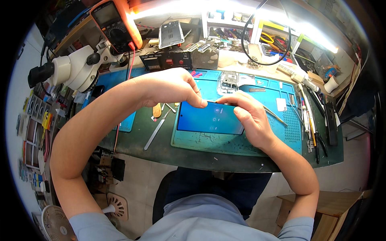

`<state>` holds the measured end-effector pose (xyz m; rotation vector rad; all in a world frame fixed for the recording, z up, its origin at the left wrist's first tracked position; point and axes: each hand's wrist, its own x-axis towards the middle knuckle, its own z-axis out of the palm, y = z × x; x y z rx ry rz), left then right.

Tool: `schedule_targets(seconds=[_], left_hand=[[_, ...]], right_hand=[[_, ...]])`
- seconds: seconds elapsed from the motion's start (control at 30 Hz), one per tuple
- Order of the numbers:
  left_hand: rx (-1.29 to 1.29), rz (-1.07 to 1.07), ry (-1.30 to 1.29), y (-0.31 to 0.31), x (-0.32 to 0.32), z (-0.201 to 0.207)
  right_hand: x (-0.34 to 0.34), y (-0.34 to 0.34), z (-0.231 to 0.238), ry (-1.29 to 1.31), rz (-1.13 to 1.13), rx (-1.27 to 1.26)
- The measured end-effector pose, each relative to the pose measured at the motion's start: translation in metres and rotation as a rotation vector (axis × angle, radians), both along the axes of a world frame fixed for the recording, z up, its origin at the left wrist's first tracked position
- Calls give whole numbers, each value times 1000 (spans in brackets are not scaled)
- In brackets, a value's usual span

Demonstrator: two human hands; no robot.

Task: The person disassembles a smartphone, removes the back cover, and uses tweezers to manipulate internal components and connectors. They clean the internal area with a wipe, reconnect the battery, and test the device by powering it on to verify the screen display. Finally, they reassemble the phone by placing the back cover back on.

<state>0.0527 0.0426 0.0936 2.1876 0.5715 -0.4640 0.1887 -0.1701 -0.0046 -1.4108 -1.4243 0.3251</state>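
Observation:
A smartphone (201, 119) lies sideways on the blue repair mat (225, 148), its lit blue screen facing up with a column of small icons. My left hand (175, 86) reaches over its far side with curled fingers, the thumb pressed against the far edge. My right hand (251, 118) grips the right end, index finger along the far edge and thumb over the screen. What the left fingers do behind that edge is hidden. Just beyond the phone sits an opened phone body (229, 82). Tweezers (275, 116) lie beside my right hand.
Left of the phone lies a metal blade tool (157, 130). A microscope (74, 68) and an orange multimeter (116, 26) stand at the far left. Pliers and long tools (311, 116) line the right side. A black power supply (167, 60) stands at the back; a black cable loop (245, 36) hangs above.

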Motion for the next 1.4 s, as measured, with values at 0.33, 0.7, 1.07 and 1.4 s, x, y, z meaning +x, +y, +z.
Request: schedule_targets(seconds=[0.33,0.7,1.07,1.4], left_hand=[[56,-2,-96,4,8,4],[68,135,-747,-2,7,-8],[-583,238,-814,-82,-31,-113],[-728,304,-790,-62,-21,-103]], right_hand=[[-3,3,-7,313,-55,-61],[3,5,-6,930,-70,-165],[-5,1,-7,872,-82,-87],[-8,4,-15,878,30,10]])
